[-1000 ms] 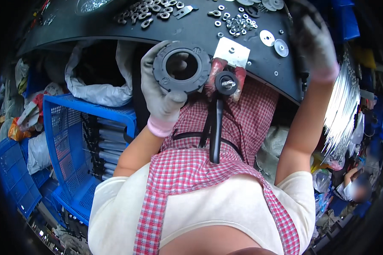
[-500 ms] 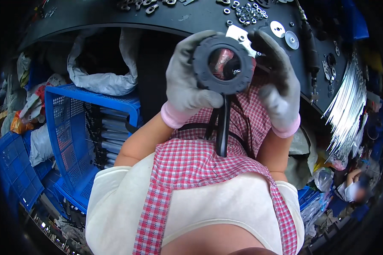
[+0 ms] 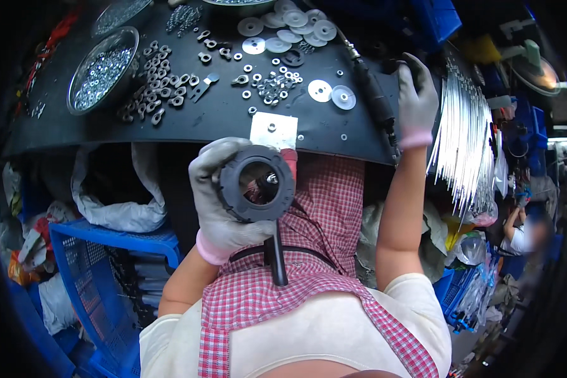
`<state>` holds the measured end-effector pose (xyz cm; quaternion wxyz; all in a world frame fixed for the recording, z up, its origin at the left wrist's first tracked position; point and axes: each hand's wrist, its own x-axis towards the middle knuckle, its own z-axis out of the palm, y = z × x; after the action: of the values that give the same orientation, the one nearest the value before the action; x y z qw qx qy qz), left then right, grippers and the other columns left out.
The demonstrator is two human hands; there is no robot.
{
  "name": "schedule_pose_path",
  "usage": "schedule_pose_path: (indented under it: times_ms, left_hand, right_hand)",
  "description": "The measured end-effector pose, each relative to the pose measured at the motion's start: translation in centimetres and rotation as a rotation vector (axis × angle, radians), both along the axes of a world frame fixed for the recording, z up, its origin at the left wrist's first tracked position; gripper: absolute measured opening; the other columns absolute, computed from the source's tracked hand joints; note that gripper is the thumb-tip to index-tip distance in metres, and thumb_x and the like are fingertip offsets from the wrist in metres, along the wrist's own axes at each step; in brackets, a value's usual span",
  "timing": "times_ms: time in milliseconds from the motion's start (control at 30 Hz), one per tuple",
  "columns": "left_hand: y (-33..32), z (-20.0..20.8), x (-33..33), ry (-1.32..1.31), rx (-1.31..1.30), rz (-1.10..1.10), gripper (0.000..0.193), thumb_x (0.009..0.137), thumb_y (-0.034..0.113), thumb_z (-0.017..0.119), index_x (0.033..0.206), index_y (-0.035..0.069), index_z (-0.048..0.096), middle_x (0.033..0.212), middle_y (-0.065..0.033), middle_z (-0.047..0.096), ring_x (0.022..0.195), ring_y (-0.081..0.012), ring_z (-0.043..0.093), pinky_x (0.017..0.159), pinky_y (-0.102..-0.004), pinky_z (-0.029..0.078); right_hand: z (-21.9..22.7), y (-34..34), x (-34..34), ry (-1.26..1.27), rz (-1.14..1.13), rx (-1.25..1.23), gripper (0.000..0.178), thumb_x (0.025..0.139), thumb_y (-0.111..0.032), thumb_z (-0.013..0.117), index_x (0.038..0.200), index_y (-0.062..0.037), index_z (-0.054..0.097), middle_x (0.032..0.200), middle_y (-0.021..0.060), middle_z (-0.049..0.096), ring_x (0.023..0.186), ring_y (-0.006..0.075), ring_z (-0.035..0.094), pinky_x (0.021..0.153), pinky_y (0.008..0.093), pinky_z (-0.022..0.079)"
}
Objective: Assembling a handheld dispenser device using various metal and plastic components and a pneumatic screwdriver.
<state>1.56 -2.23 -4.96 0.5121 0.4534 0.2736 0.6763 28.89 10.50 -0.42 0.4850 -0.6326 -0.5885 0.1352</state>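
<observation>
My left hand (image 3: 217, 195), in a grey-white glove with a pink cuff, grips a thick black ring (image 3: 283, 189) with a notched rim by its left side. Below the ring a black tube (image 3: 278, 261) hangs down over my checked apron; whether the two are joined cannot be made out. At the far right of the bench, my gloved right hand (image 3: 419, 94) reaches out with bent fingers apart, over small dark parts. Just left of it lies a long black tool (image 3: 375, 94) with a metal end. The fingertips of this hand are partly hidden.
On the black bench (image 3: 208, 129) are a bowl of small metal parts (image 3: 101, 72), eyelet pieces (image 3: 160, 82), nuts (image 3: 274, 88), pale discs (image 3: 296, 28) and a white plate (image 3: 274, 129). Metal rods (image 3: 463, 145) fan out at right. A blue crate (image 3: 85, 277) stands left; another person works far right.
My right hand has left the ring's side and stretched out to the right side of the bench. My left hand, still gripping the ring, sits lower and further left. More of the bench shows.
</observation>
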Motion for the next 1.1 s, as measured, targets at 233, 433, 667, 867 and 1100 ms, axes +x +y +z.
schedule_pose_path:
  times_ms: [233,433,667,867,1100]
  left_hand:
    - [1.6,-0.1,-0.6,0.473,0.082,0.178,0.081,0.054,0.025,0.087,0.122,0.006,0.046,0.118,-0.0098,0.049,0.106,-0.0244,0.052,0.093,-0.0381,0.044]
    - [2.7,2.6,-1.1,1.346,0.321,0.088,0.062,0.055,0.031,0.081,0.109,0.011,0.058,0.105,-0.0054,0.058,0.097,-0.0273,0.054,0.085,-0.0399,0.042]
    - [3.8,-0.5,-0.6,1.148,0.373,-0.009,0.064,0.053,0.034,0.083,0.108,0.011,0.06,0.109,-0.009,0.058,0.112,-0.0299,0.051,0.1,-0.0432,0.035]
    - [2.5,-3.4,0.1,0.738,0.06,0.005,0.089,0.049,0.019,0.088,0.128,0.01,0.046,0.116,-0.0088,0.057,0.109,-0.0243,0.055,0.099,-0.0371,0.038]
    - [2.2,-4.3,0.7,0.69,0.065,0.104,0.098,0.047,0.018,0.088,0.132,0.01,0.041,0.112,-0.0072,0.058,0.105,-0.0228,0.057,0.094,-0.0335,0.044]
  right_hand:
    - [-0.6,10.4,4.2,-0.775,-0.078,0.016,0.045,0.083,-0.041,0.062,0.121,-0.0188,0.06,0.126,0.0114,0.056,0.118,0.0315,0.051,0.1,0.0399,0.04]
    - [-4.4,14.4,5.1,-1.239,-0.048,-0.356,0.042,0.083,-0.038,0.062,0.123,-0.0261,0.059,0.137,0.0047,0.047,0.126,0.0268,0.044,0.103,0.0419,0.038]
    - [-4.1,14.1,7.6,-0.919,0.088,0.17,0.026,0.084,-0.024,0.065,0.105,-0.0095,0.063,0.119,0.0099,0.062,0.108,0.0273,0.059,0.093,0.0367,0.046]
    - [-0.5,0.9,-2.7,0.627,0.644,-0.26,0.028,0.081,-0.013,0.067,0.109,-0.0065,0.063,0.113,0.0103,0.061,0.102,0.0219,0.06,0.086,0.0281,0.048]
    - [-0.3,-7.9,-9.9,-0.474,0.871,0.122,0.032,0.069,0.003,0.068,0.1,-0.0037,0.065,0.103,0.0132,0.062,0.087,0.0299,0.063,0.076,0.0344,0.051]
